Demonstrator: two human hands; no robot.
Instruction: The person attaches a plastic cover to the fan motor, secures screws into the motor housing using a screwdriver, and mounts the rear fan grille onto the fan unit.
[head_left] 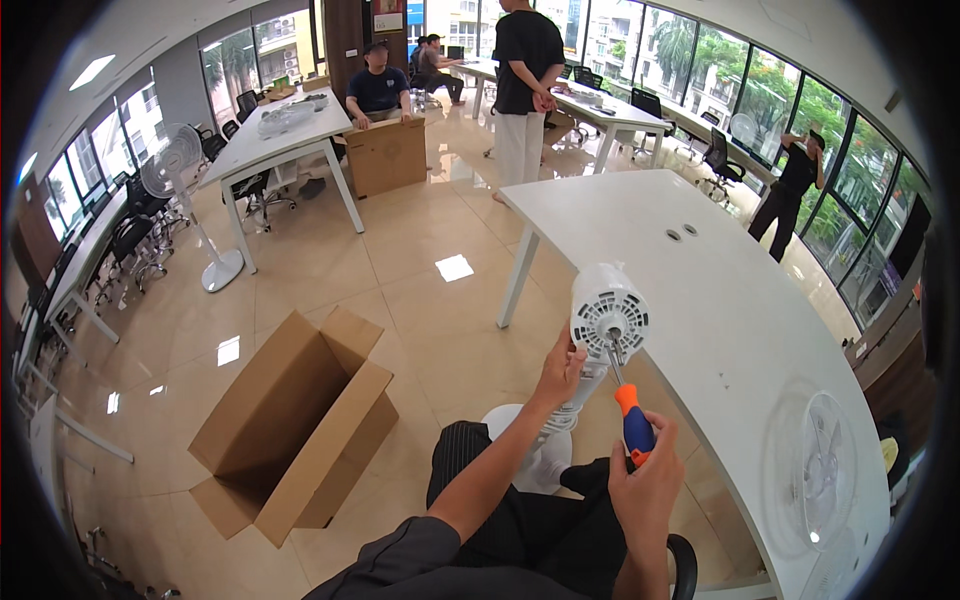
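A white fan's motor housing (596,285) stands before me on its stand, its slotted end turned toward me. My left hand (562,372) is wrapped round the lower left side of the housing, its fingers partly hidden. In my right hand (648,490) is a screwdriver (637,425) with an orange and blue handle, tilted up and to the left. Its metal shaft reaches the middle of the slotted end; I cannot tell whether the tip sits in a screw. Below, the fan's round white base (545,465) rests on the floor between my legs.
To the right runs a white table (690,270), carrying a clear fan blade and guard (825,470) near its right end. An open cardboard box (300,430) lies on the floor at left. Farther off are an assembled fan (175,165), a seated person (378,90) and a standing person (525,80).
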